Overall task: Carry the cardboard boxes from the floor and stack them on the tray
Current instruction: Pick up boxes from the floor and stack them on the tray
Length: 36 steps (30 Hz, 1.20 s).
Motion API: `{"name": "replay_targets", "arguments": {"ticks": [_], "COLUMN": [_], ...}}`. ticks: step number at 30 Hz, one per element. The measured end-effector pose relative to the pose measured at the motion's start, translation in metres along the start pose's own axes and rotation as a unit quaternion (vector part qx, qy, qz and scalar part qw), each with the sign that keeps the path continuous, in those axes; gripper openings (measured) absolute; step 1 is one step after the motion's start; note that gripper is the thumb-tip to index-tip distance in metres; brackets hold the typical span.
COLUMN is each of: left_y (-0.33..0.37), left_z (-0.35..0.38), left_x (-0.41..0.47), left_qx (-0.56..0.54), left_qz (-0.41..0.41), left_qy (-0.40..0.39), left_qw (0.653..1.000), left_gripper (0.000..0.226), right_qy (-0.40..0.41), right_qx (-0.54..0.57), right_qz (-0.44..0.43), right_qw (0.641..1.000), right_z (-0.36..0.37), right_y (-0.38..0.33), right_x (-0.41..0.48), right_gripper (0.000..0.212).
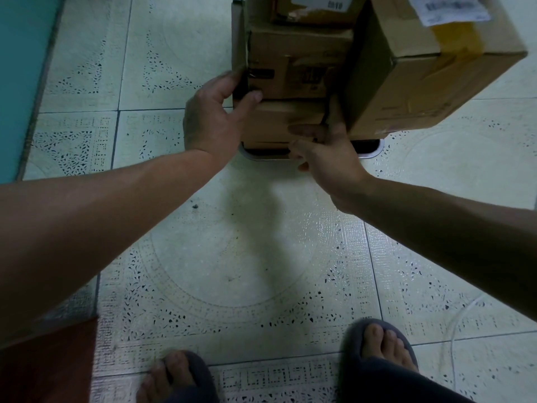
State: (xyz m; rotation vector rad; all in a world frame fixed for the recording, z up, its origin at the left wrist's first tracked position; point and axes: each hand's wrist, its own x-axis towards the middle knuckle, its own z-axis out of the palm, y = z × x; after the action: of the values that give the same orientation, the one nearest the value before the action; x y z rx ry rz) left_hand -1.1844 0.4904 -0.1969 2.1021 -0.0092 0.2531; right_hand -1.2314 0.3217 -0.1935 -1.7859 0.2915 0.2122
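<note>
1. The pale patterned tiled floor (261,257) fills most of the view, and the stack of cardboard boxes stands on it at the top.
2. The large box (436,82) is at the right of the stack. It is tilted, with a white shipping label (447,8) on its top face and its lower end over the tray's right end. I cannot tell whether it rests fully there.
3. The middle box (299,59) sits beside it on the left, touching it, and carries a smaller box (313,7) on top.
4. The lower box (279,117) lies directly under the middle box, on the tray.
5. The tray (261,157) shows only as a metal rim under the stack, lying flat on the floor.
6. My left hand (212,123) grips the left corner of the middle box. The thumb is pressed on the front face, and the fingers are curled round the side, out of sight.
7. My right hand (331,164) touches the front of the lower box with straight, slightly spread fingers (305,130). The thumb points up along the edge of the large box.
8. My dark slippers (353,353) stand at the bottom edge, well apart from the tray.
</note>
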Motion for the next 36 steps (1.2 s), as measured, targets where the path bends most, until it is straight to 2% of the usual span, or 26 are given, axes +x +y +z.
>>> {"name": "replay_targets", "arguments": {"ticks": [4,13,24,31,36], "left_y": [0.001,0.001,0.003,0.004,0.005], "left_z": [-0.003,-0.004,0.004,0.001,0.001], "left_x": [-0.003,-0.004,-0.013,-0.013,-0.014], "left_qx": [0.020,0.036,-0.069,-0.056,-0.053], "left_qz": [0.016,-0.007,-0.017,-0.022,-0.019], "left_qy": [-0.019,0.008,0.001,-0.004,0.004], "left_qw": [1.000,0.999,0.997,0.998,0.998], "left_gripper": [0.056,0.051,0.070,0.062,0.056], "right_qy": [-0.007,0.009,-0.002,0.013,0.023], "right_qx": [0.023,0.015,-0.043,-0.034,-0.030], "right_qz": [0.006,-0.021,-0.031,-0.038,-0.030], "right_qw": [1.000,1.000,0.999,0.999,0.999], "right_z": [-0.002,-0.005,0.002,-0.006,-0.008], "right_y": [-0.001,0.006,0.005,0.004,0.006], "right_x": [-0.002,-0.010,-0.014,-0.011,-0.011], "right_gripper": [0.091,0.084,0.088,0.073,0.075]}}
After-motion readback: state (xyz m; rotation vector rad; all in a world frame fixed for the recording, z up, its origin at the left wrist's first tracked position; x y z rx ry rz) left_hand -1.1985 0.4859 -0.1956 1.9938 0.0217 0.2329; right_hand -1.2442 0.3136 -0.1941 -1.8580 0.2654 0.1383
